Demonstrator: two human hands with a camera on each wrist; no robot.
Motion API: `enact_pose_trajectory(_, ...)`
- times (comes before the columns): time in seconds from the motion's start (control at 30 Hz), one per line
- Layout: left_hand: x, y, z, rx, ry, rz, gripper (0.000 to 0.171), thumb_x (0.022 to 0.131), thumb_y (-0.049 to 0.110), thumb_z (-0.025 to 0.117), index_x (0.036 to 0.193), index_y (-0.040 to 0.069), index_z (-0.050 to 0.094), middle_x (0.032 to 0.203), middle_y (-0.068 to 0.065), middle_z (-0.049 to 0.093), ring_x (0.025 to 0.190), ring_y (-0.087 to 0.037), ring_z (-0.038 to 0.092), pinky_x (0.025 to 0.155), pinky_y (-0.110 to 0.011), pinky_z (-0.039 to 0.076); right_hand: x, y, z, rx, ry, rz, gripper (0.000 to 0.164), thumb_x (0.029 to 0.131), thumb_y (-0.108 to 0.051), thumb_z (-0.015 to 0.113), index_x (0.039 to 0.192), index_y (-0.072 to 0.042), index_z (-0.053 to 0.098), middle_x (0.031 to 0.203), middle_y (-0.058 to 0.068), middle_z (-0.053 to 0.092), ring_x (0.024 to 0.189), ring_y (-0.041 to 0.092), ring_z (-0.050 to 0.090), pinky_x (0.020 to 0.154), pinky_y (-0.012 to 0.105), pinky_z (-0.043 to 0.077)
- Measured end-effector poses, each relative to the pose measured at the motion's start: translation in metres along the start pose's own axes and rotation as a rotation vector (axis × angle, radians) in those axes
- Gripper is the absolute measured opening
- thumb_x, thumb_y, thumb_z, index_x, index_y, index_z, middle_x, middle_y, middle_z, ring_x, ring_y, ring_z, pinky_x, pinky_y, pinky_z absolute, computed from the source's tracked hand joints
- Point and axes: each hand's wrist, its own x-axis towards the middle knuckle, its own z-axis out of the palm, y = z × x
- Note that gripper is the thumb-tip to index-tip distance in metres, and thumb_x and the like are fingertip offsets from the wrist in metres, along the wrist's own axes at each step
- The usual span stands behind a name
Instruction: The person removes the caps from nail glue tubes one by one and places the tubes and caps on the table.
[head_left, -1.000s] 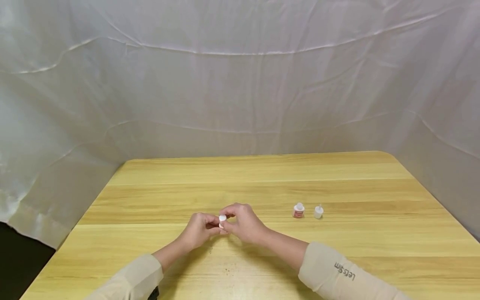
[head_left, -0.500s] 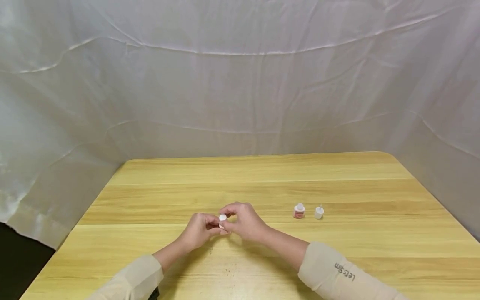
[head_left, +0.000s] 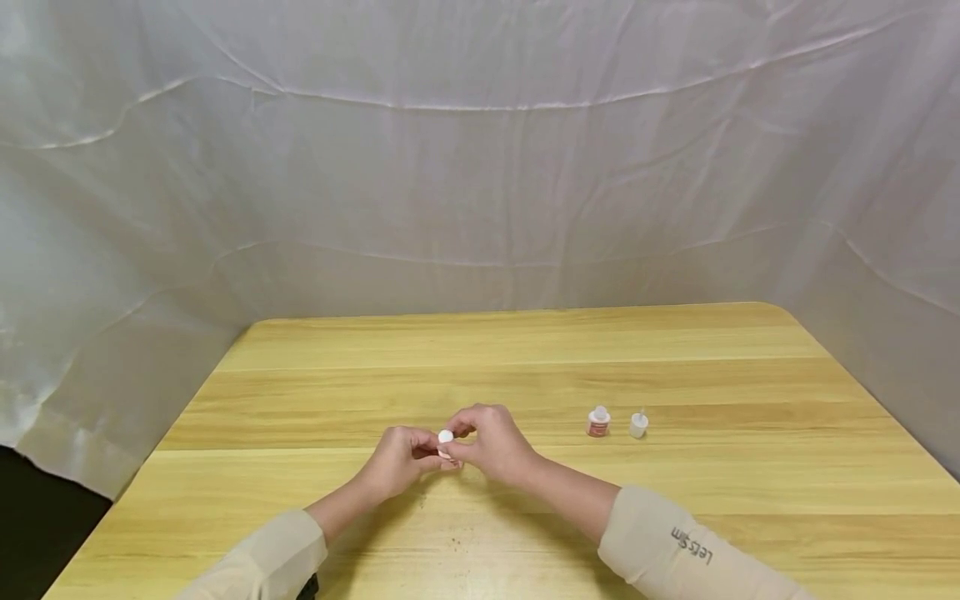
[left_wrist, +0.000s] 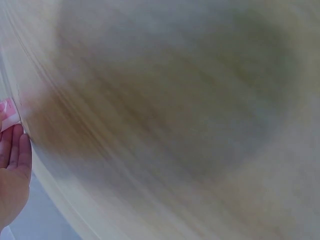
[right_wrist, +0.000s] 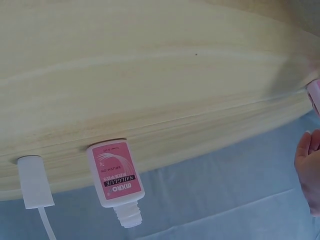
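Note:
Between the two hands, near the middle of the table, stands a small nail glue bottle point(left_wrist: 10, 114) with a pink and white label, like the other one. My left hand point(head_left: 397, 461) holds its lower part from the left side. On top is a white cap point(head_left: 446, 436), which the thumb and fingers of my right hand point(head_left: 491, 447) pinch from the right. Fingers cover most of the bottle in the head view. In the right wrist view only a corner of this bottle point(right_wrist: 314, 94) and part of the right hand show at the edge.
To the right, an uncapped nail glue bottle point(head_left: 597, 424) stands upright with its neck bare. Beside it, a white brush cap point(head_left: 638, 426) rests with its brush pointing up. The wooden table point(head_left: 525, 375) is enclosed by pale curtains point(head_left: 480, 183).
The right hand's fingers have shifted very slightly to the right around the white cap. The left hand keeps its place, and the things on the right stay where they were.

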Motion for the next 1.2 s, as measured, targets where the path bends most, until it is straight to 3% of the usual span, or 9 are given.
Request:
enact_pose_trajectory(0.5,0.0005,0.0001,0.0007,-0.006,-0.001,0.004,0.012,0.078,0.009,0.072,0.085,-0.002,0.072,0.083,-0.014,0.072,0.074,-0.015,0.069,0.065,-0.013,0.054,0.0009,-0.0013,-0.0047,0.001,-0.095,-0.004,0.011,0.081,-0.002,0.067,0.091,-0.001,0.071,0.091,0.009,0.072,0.086,0.017,0.065,0.083,0.035,0.054)
enact_pose_trajectory(0.93,0.0001,0.0019,0.0002,-0.033,-0.005,-0.014,0.010,0.078,0.004,0.071,0.086,-0.002,0.072,0.085,-0.016,0.072,0.075,-0.015,0.070,0.065,-0.014,0.054,-0.0006,-0.0023,0.0027,0.064,0.031,0.019,0.008,0.077,-0.003,0.072,0.084,0.000,0.070,0.082,0.009,0.071,0.076,0.016,0.064,0.073,0.028,0.056)
enact_pose_trajectory(1.2,0.0005,0.0031,-0.0003,-0.018,-0.008,-0.011,0.012,0.078,0.006,0.072,0.087,-0.002,0.072,0.085,-0.015,0.072,0.075,-0.014,0.069,0.065,-0.013,0.054,-0.0009,-0.0038,0.0013,0.056,0.013,0.020,0.006,0.079,-0.003,0.071,0.084,0.000,0.070,0.084,0.011,0.071,0.079,0.017,0.065,0.074,0.030,0.056)
